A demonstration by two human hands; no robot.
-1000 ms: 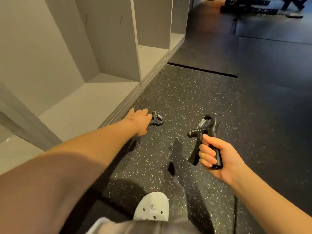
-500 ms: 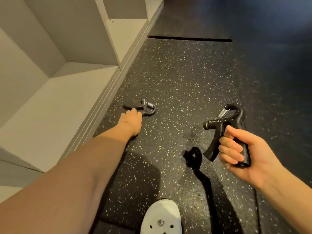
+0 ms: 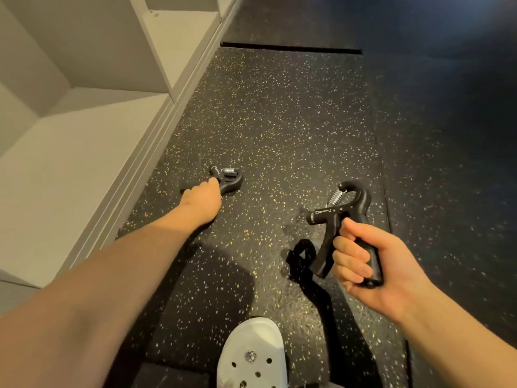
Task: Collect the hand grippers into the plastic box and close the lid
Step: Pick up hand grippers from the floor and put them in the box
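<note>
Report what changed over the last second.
The left hand moved onto the handles of the black spring-loaded hand gripper on the floor; a firm grip is not visible. The right hand kept holding the second black hand gripper aloft.

Warm yellowish light comes from overhead, glinting on the spring (image 3: 337, 196) of the hand gripper (image 3: 361, 204) in my right hand (image 3: 397, 275) and throwing its hard black shadow onto the speckled mat (image 3: 279, 121) just left of and below it, with a broader, softer shadow further left under my left forearm (image 3: 112, 289). Right of the gripper and beyond it the floor (image 3: 447, 135) sinks into dim, bluish, smeared darkness, while the shelving (image 3: 70, 163) far to its left is bright and flat, its straight edges splayed by the lens. My forearm is soft, out of focus.
</note>
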